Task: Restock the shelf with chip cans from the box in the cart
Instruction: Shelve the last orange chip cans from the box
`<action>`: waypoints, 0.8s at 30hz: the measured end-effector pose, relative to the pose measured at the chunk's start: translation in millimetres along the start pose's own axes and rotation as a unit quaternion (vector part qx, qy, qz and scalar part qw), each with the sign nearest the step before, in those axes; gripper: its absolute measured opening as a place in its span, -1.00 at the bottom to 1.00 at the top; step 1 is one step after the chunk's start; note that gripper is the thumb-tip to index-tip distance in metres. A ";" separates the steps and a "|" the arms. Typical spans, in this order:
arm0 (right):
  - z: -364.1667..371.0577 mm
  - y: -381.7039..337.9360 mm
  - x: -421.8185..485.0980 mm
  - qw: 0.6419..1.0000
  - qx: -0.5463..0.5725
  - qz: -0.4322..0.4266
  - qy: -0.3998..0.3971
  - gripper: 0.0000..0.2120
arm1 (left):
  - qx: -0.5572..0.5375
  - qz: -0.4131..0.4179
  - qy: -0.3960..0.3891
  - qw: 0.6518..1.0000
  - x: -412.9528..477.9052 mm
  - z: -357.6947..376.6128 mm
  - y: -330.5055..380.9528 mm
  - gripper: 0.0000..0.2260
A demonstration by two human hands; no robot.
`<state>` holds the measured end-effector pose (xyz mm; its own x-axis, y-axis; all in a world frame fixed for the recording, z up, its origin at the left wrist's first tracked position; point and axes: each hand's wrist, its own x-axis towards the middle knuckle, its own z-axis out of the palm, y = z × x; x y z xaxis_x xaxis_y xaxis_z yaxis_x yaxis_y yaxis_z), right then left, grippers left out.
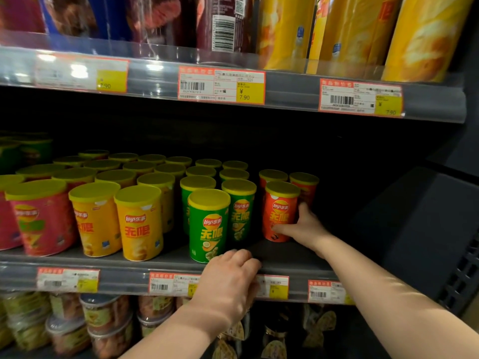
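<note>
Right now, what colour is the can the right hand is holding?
The can is orange-red with a yellow lid, clearest in head view.

Your shelf (285,251) carries upright, yellow-lidded chip cans in rows by colour: pink cans (44,221) at the left, then yellow cans (140,226), green cans (208,226) and orange cans (281,211). Price tags (166,283) line its front rail.

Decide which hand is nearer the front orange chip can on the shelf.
Right. The right hand grips the orange cylindrical chip can; the left hand sits at the shelf edge, below the green cylindrical can.
</note>
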<state>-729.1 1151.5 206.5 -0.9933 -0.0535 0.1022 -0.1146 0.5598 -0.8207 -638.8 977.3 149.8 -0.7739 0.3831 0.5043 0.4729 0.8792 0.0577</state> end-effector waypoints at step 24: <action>6.0 -6.4 -11.3 0.992 -0.106 0.044 0.057 -0.11 | 0.025 0.003 -0.060 0.998 0.5 -13.4 5.8 -0.63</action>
<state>-717.3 1143.5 207.3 -0.9899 0.0908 0.1090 -0.0104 0.7199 -0.6940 -630.8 978.8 161.9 -0.8174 0.4163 0.3981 0.4580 0.8889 0.0109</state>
